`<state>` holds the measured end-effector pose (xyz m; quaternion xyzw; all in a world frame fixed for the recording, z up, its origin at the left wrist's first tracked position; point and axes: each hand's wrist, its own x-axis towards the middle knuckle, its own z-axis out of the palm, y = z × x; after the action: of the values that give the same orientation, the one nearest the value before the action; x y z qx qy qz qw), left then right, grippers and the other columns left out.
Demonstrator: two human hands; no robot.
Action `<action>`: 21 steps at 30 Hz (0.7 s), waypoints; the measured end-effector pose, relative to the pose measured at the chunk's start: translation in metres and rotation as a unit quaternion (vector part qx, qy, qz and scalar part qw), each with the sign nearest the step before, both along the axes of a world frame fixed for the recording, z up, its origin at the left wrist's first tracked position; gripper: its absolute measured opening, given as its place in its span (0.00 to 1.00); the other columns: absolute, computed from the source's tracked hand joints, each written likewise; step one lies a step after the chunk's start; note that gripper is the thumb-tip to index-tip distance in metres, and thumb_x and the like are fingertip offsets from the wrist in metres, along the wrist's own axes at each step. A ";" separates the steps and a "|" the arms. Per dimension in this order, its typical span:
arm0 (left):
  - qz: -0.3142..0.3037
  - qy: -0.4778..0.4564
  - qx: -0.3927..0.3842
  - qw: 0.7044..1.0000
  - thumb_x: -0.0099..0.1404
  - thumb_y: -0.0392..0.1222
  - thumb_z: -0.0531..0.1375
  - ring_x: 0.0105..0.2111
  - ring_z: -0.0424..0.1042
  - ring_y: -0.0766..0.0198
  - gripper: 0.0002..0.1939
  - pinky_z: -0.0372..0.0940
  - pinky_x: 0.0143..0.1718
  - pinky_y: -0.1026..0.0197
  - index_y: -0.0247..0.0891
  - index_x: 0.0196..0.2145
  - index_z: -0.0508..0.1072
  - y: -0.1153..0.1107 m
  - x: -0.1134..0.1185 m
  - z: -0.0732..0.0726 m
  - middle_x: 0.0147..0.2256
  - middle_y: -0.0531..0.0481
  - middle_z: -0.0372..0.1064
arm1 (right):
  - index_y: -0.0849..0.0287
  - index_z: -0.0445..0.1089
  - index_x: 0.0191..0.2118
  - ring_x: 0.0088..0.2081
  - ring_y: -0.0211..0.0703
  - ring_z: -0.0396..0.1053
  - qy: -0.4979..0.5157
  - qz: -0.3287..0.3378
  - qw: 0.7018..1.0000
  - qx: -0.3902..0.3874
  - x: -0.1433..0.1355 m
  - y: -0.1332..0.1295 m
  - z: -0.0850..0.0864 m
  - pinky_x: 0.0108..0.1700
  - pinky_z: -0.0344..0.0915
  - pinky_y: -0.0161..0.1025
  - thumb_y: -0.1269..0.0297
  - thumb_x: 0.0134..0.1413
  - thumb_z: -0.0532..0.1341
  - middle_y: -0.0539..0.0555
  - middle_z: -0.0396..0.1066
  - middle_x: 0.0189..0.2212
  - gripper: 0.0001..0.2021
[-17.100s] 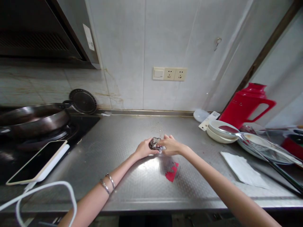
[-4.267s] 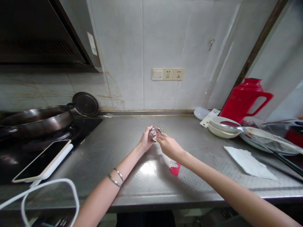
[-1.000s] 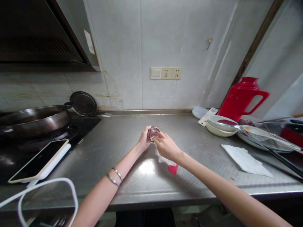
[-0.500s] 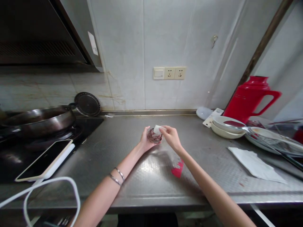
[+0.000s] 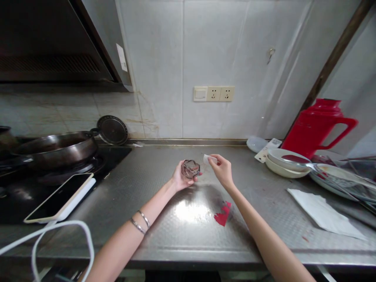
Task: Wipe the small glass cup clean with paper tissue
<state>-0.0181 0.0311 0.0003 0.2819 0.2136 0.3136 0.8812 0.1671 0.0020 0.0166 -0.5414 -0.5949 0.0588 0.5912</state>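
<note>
My left hand (image 5: 181,178) is wrapped round a small brownish glass dish (image 5: 190,169), tilted so that its round, faceted form faces me. My right hand (image 5: 221,169) pinches a small folded piece of white tissue (image 5: 209,158) between thumb and fingers, just right of the dish and apart from it. On the metal counter below my hands lies a torn scrap of red material (image 5: 223,214). Silver bangles (image 5: 141,221) circle my left wrist.
At the left, a pan (image 5: 58,150) sits on the stove beside a phone (image 5: 60,199) with a white cable (image 5: 73,222). To the right are a white tissue (image 5: 324,211), stacked bowls (image 5: 288,166) and a red thermos jug (image 5: 314,127). A socket panel (image 5: 214,94) is on the wall.
My right hand has drawn the tissue out of the dish to the right. The dish has tilted in my left hand, and the whole view has shifted slightly.
</note>
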 end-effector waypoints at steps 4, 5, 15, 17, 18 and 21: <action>-0.074 0.033 -0.044 0.996 0.57 0.59 0.50 0.16 0.65 0.62 0.29 0.43 0.11 0.69 0.28 0.39 0.73 -0.007 0.000 0.002 0.27 0.34 0.72 | 0.61 0.76 0.34 0.31 0.42 0.69 0.001 0.055 0.998 0.026 -0.008 -0.001 -0.002 0.32 0.63 0.36 0.56 0.53 0.58 0.56 0.75 0.30 0.14; -0.083 0.041 -0.051 0.994 0.58 0.59 0.49 0.15 0.63 0.63 0.30 0.43 0.11 0.69 0.27 0.38 0.73 -0.010 0.002 0.002 0.27 0.34 0.72 | 0.61 0.76 0.34 0.33 0.43 0.70 -0.001 0.076 0.997 0.031 -0.011 -0.002 -0.003 0.34 0.64 0.36 0.57 0.53 0.58 0.57 0.76 0.32 0.13; -0.080 0.089 -0.018 0.993 0.58 0.70 0.43 0.13 0.66 0.58 0.38 0.53 0.12 0.62 0.30 0.28 0.73 -0.027 0.013 0.006 0.23 0.33 0.73 | 0.55 0.73 0.48 0.50 0.47 0.71 -0.114 0.315 0.941 -0.034 -0.021 -0.020 0.009 0.52 0.67 0.46 0.66 0.60 0.53 0.54 0.73 0.48 0.15; -0.069 0.082 -0.014 0.994 0.58 0.68 0.44 0.13 0.66 0.58 0.36 0.54 0.12 0.62 0.30 0.28 0.73 -0.027 0.013 0.005 0.23 0.34 0.72 | 0.54 0.72 0.49 0.52 0.46 0.69 -0.153 0.313 0.937 -0.011 -0.017 -0.021 0.012 0.54 0.65 0.47 0.69 0.60 0.52 0.54 0.72 0.49 0.16; -0.063 0.079 -0.013 0.995 0.58 0.67 0.44 0.13 0.66 0.58 0.36 0.54 0.12 0.62 0.29 0.28 0.74 -0.027 0.014 0.004 0.23 0.34 0.73 | 0.54 0.72 0.49 0.52 0.45 0.69 -0.173 0.310 0.935 0.002 -0.014 -0.021 0.013 0.54 0.65 0.47 0.70 0.60 0.52 0.54 0.72 0.49 0.16; -0.040 0.064 -0.011 0.997 0.59 0.63 0.45 0.15 0.68 0.57 0.34 0.56 0.12 0.62 0.28 0.30 0.74 -0.025 0.015 -0.001 0.23 0.33 0.73 | 0.55 0.71 0.49 0.52 0.44 0.69 -0.225 0.291 0.929 0.034 -0.008 -0.022 0.013 0.55 0.66 0.46 0.72 0.60 0.51 0.55 0.71 0.50 0.16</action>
<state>-0.0033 0.0066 -0.0008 0.3000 0.2617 0.2574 0.8805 0.1587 -0.0199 0.0300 -0.3236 -0.8454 0.0844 0.4165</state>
